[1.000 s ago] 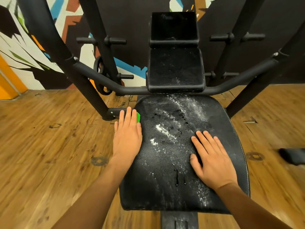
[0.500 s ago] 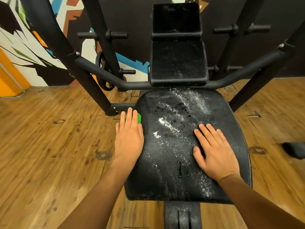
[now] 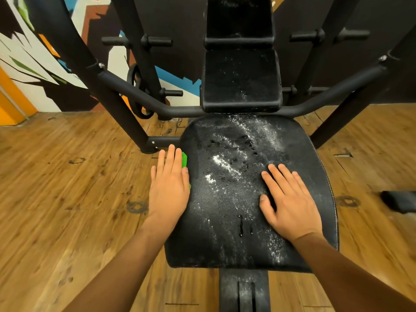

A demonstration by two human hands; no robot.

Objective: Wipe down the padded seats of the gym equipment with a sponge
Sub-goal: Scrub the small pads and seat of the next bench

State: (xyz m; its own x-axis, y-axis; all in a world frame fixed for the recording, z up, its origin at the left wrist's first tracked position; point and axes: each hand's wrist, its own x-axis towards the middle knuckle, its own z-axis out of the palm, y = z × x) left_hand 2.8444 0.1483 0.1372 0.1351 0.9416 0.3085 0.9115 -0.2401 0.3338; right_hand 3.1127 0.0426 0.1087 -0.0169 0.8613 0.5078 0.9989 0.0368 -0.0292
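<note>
The left hand (image 3: 169, 188) lies flat with its fingers straight and close together, pressing down on a bright green sponge (image 3: 184, 159) at the left edge of the seat; only a thin strip of the sponge shows beside the index finger and thumb. The right hand (image 3: 290, 199) rests palm down on the right half of the padded seat (image 3: 202, 233), fingers slightly spread, holding nothing. The seat is black with a pebbled texture, streaked across its middle with white powdery residue and a few dark wet drips. Behind it, the black back pad (image 3: 240, 79) carries the same white specks. A black tubular frame (image 3: 117, 83) surrounds the seat, standing on a wooden floor (image 3: 67, 199).
</note>
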